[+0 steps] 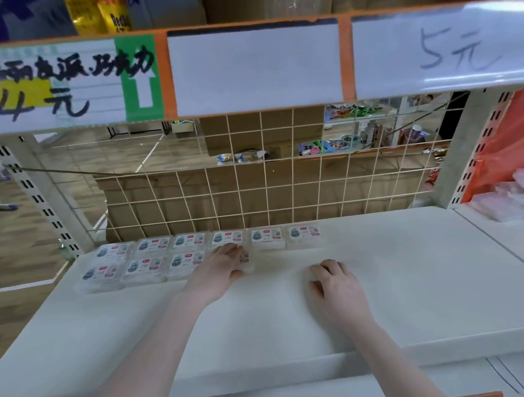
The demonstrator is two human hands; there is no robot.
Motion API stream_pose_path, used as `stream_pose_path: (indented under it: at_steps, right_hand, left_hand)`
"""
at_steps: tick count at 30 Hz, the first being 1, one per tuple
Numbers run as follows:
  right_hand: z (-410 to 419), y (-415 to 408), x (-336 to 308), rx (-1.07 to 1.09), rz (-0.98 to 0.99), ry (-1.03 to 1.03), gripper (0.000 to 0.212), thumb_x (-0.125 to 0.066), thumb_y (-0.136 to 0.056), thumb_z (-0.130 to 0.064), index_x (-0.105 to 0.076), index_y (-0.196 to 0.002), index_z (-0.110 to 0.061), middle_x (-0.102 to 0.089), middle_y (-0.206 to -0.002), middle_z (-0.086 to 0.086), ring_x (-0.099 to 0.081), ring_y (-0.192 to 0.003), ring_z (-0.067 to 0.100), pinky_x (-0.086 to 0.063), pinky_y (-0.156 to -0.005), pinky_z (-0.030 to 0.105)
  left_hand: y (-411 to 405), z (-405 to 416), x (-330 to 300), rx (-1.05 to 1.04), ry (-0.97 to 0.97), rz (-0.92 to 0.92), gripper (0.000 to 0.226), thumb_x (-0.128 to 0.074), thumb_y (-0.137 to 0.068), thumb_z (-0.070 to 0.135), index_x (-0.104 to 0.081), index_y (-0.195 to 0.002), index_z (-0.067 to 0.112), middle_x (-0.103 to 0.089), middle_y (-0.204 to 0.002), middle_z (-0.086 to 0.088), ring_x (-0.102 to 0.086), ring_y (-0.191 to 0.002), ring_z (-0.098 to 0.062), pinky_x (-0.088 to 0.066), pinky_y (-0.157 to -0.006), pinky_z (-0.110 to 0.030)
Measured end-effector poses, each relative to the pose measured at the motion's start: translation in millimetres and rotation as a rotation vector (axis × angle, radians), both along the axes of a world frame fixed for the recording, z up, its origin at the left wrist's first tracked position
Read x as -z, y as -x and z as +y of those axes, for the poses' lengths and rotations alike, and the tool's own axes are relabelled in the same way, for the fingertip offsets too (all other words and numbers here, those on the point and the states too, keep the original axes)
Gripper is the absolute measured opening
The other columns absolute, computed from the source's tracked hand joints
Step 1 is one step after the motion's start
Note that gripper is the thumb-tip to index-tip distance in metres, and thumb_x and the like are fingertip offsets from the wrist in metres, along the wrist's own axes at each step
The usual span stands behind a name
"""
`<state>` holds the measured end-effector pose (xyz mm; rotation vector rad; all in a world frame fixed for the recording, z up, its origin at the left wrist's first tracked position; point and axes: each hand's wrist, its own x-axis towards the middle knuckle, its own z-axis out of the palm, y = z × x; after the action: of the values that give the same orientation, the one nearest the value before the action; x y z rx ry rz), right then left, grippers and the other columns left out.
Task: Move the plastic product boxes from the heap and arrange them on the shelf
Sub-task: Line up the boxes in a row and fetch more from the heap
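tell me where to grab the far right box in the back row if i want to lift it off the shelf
Take the far right box by its right short edge and its front long edge, coming from the front right. It lies flat with bare shelf on those two sides, while its left side sits close to the neighbouring box and the wire grid is close behind.

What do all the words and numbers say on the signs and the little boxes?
"4元": left price card on the upper shelf edge; the black handwriting above it is too smeared to read surely.
"5元": right price card.
Middle card: blank.
Yellow bag: partial red letters, unreadable.
Box labels: too small.
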<state>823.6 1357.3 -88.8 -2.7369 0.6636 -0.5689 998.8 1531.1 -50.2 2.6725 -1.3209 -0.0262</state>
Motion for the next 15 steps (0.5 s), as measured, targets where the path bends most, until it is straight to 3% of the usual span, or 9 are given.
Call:
stream_pose_path:
  at_steps: [9, 15]
  right_hand:
    - [-2.7, -1.0, 3.3, -0.007, -0.04, -0.011, 0.018, -0.063, -0.077, -0.012, -0.068, -0.094, -0.008, -0.064, -0.096, 0.009, -0.058, -0.091, 0.032, -0.048, -0.078, 0.036]
    - [-6.0, -0.9, 4.5, -0.039, 0.003, -0.026, 0.026, -0.051, -0.087, -0.02, -0.064, -0.107, -0.014, -0.057, -0.114, 0.003, -0.049, -0.108, 0.026, -0.039, -0.089, 0.031]
  left_hand:
    - [-6.1, 2.8, 3.8, -0.006, 0.011, 0.01, 0.05, -0.049, -0.096, 0.031, -0.037, -0.143, 0.019, -0.029, -0.151, 0.004, -0.031, -0.136, -0.016, -0.035, -0.104, -0.033]
    - [-5.8, 4.5, 7.1, -0.057, 0.014, 0.006, 0.048, -0.048, -0.097, 0.029, -0.037, -0.143, 0.022, -0.027, -0.153, 0.004, -0.031, -0.137, -0.018, -0.035, -0.104, -0.034]
